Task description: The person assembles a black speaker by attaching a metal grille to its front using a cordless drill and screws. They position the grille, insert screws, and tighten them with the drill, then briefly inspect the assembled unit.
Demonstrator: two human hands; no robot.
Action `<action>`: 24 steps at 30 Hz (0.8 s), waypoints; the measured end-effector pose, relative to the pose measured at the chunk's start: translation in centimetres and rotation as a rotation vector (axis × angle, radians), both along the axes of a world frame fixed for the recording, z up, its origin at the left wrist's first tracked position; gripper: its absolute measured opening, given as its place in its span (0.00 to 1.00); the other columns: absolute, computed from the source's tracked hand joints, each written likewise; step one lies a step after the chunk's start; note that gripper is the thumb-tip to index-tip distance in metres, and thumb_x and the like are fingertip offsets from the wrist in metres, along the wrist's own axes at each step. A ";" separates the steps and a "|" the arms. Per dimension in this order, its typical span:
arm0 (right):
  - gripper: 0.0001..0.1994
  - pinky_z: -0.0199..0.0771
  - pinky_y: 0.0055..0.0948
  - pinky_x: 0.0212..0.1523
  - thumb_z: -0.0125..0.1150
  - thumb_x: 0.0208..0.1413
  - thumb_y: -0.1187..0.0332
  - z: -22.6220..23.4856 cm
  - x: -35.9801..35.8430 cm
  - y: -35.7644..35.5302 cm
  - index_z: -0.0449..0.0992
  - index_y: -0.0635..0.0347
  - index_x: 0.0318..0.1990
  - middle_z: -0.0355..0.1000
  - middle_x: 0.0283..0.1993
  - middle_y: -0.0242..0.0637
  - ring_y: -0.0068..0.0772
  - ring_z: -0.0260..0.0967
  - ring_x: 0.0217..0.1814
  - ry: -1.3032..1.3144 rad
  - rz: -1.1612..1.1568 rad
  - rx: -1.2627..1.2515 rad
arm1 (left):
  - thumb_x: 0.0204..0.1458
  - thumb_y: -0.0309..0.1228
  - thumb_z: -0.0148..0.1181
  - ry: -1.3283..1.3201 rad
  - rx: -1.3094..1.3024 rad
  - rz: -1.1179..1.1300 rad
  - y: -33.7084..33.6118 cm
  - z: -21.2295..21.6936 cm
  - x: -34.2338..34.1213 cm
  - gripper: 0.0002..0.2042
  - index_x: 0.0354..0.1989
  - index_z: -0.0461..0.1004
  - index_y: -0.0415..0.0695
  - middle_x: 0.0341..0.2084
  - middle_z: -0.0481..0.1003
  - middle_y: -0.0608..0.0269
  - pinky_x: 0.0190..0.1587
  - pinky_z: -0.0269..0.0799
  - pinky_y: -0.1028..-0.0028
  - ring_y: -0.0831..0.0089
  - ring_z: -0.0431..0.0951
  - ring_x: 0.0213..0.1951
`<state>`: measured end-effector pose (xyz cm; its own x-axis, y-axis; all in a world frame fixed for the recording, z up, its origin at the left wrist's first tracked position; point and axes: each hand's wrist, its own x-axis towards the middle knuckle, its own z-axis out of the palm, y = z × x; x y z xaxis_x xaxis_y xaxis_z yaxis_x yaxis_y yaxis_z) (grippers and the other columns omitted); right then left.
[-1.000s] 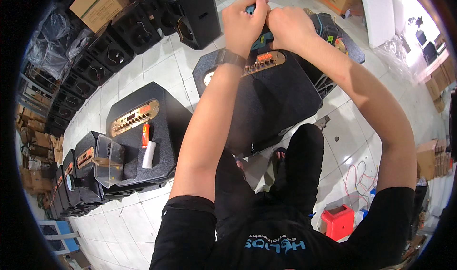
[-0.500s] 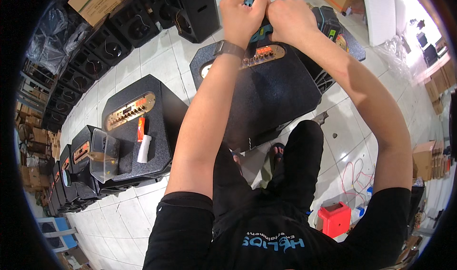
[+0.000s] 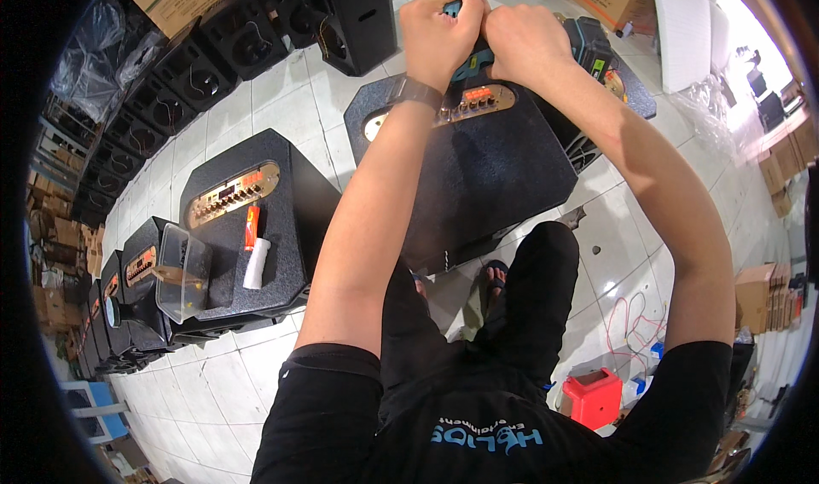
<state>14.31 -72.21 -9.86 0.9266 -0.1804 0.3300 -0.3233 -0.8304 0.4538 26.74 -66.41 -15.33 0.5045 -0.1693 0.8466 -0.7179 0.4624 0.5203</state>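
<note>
Around, a white tiled floor (image 3: 188,382); at left, a clear container (image 3: 194,295), then an orange tube (image 3: 252,227) and a white roll (image 3: 257,265) on top of a black speaker box (image 3: 284,177). In the upper middle, left hand (image 3: 439,34) with grip closed around a teal-and-black tool (image 3: 472,64), near the gold panel (image 3: 482,101) of another box (image 3: 503,164), and right hand (image 3: 527,42) just beside, also curled, apparently on the same tool, with fingers mostly hidden; lower right, a red case (image 3: 593,397). Probably in the middle of working with the tool near the panel, calling next for steady two-handed hold and careful aim.
</note>
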 end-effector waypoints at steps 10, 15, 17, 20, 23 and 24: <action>0.18 0.85 0.34 0.41 0.77 0.41 0.67 -0.1 0.4 0.1 0.81 0.58 0.42 0.83 0.36 0.37 0.38 0.84 0.41 -0.008 -0.002 -0.003 | 0.60 0.35 0.61 -0.051 0.052 0.072 0.3 -0.3 0.5 0.13 0.35 0.85 0.38 0.28 0.84 0.53 0.36 0.76 0.72 0.72 0.83 0.30; 0.19 0.85 0.34 0.40 0.77 0.40 0.67 -0.2 0.6 0.0 0.80 0.58 0.43 0.83 0.36 0.37 0.37 0.84 0.40 -0.001 0.002 -0.007 | 0.60 0.33 0.60 -0.012 0.089 0.055 1.5 0.8 -0.8 0.13 0.33 0.82 0.33 0.25 0.82 0.47 0.34 0.75 0.68 0.64 0.84 0.29; 0.20 0.85 0.34 0.40 0.78 0.40 0.66 -0.3 0.6 0.0 0.80 0.58 0.43 0.83 0.36 0.37 0.37 0.84 0.40 -0.009 0.003 -0.018 | 0.60 0.33 0.59 -0.006 0.104 0.048 1.6 0.8 -0.8 0.13 0.33 0.82 0.33 0.25 0.82 0.47 0.34 0.75 0.67 0.63 0.84 0.29; 0.21 0.85 0.34 0.40 0.79 0.40 0.65 -0.4 0.6 0.0 0.81 0.59 0.43 0.83 0.36 0.38 0.37 0.84 0.40 -0.010 0.006 -0.027 | 0.60 0.33 0.59 -0.005 0.098 0.051 1.5 0.7 -0.7 0.13 0.34 0.82 0.34 0.26 0.82 0.47 0.35 0.76 0.67 0.63 0.85 0.29; 0.20 0.85 0.36 0.40 0.80 0.39 0.62 -0.4 0.6 -0.1 0.82 0.59 0.41 0.83 0.35 0.39 0.40 0.84 0.40 -0.009 0.012 -0.003 | 0.59 0.33 0.60 0.006 0.091 0.045 1.3 0.7 -0.8 0.13 0.34 0.83 0.34 0.26 0.82 0.46 0.36 0.76 0.67 0.61 0.85 0.30; 0.20 0.85 0.39 0.41 0.80 0.39 0.60 -0.7 0.7 -0.6 0.83 0.60 0.38 0.83 0.35 0.40 0.43 0.83 0.40 -0.025 0.023 0.008 | 0.59 0.33 0.60 0.012 0.090 0.041 1.2 0.7 -0.8 0.13 0.34 0.83 0.34 0.26 0.82 0.45 0.36 0.76 0.67 0.61 0.85 0.30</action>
<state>15.00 -72.79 -10.53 0.9222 -0.1615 0.3514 -0.3148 -0.8413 0.4395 25.90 -65.19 -14.66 0.5229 -0.2239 0.8224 -0.7284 0.3838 0.5676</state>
